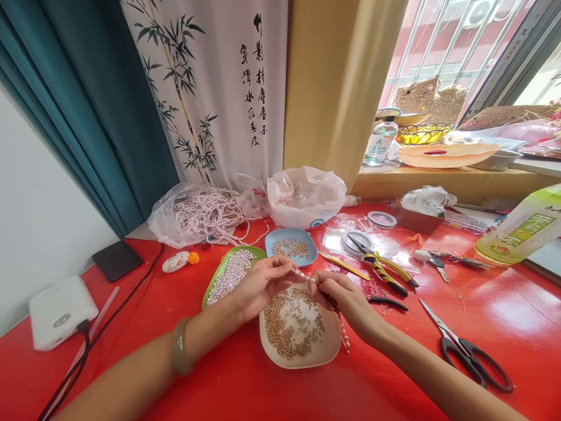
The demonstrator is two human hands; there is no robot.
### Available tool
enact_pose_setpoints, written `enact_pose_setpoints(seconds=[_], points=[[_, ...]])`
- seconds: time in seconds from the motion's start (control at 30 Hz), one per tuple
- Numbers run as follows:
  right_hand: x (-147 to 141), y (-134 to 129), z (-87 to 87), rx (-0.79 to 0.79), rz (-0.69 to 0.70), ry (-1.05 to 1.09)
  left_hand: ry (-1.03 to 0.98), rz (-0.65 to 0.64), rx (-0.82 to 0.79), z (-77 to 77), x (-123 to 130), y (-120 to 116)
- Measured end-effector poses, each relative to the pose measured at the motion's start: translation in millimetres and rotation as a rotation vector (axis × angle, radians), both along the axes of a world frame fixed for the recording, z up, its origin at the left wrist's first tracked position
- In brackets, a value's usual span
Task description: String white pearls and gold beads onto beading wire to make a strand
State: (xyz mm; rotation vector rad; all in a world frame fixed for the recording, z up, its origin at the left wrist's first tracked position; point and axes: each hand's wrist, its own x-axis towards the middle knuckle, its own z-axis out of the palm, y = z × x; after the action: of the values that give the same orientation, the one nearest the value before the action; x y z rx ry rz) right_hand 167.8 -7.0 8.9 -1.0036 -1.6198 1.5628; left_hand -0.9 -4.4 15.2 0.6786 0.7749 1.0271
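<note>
A beaded strand (345, 334) runs between my two hands, and its loose end hangs below my right hand over the rim of a cream tray (300, 361). My left hand (266, 285) pinches one part of the strand above the tray. Close beside it, my right hand (339, 292) has its fingers closed round another part. Small gold beads (280, 330) lie scattered in the cream tray. White pearl beads (232, 273) fill a green tray, partly behind my left hand. A blue tray (312, 245) behind my hands holds more gold beads.
Pliers (379, 272), scissors (468, 351) and a yellow tweezer-like tool (346, 266) lie to the right. Bags of pearl strands (205, 213) and clear plastic (307, 196) stand at the back. A white box (63, 313) with a cable and a black phone (117, 261) are left.
</note>
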Motion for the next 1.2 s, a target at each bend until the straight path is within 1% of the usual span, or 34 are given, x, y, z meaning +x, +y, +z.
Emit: enact_pose_setpoints(seconds=[0.23, 0.47, 0.8, 1.03, 1.2], points=[[1.8, 2.1, 1.3, 0.089, 0.001, -0.076, 0.007, -0.029, 0.014, -1.7, 0.3, 0.1], [0.1, -0.5, 2.6, 0.028, 0.020, -0.044, 0.034, -0.035, 0.033, -3.5, 2.0, -1.4], [-1.6, 0.1, 4.2, 0.063, -0.018, -0.188, 0.052, -0.017, 0.063, -5.5, 2.3, -1.1], [-2.2, -0.9, 4.7, 0.051, 0.001, -0.189, 0.064, -0.018, 0.124, -7.1, 2.1, -1.4], [-0.8, -0.6, 4.5, 0.090, 0.019, -0.197, 0.074, -0.014, 0.123, -6.2, 2.7, -2.1]])
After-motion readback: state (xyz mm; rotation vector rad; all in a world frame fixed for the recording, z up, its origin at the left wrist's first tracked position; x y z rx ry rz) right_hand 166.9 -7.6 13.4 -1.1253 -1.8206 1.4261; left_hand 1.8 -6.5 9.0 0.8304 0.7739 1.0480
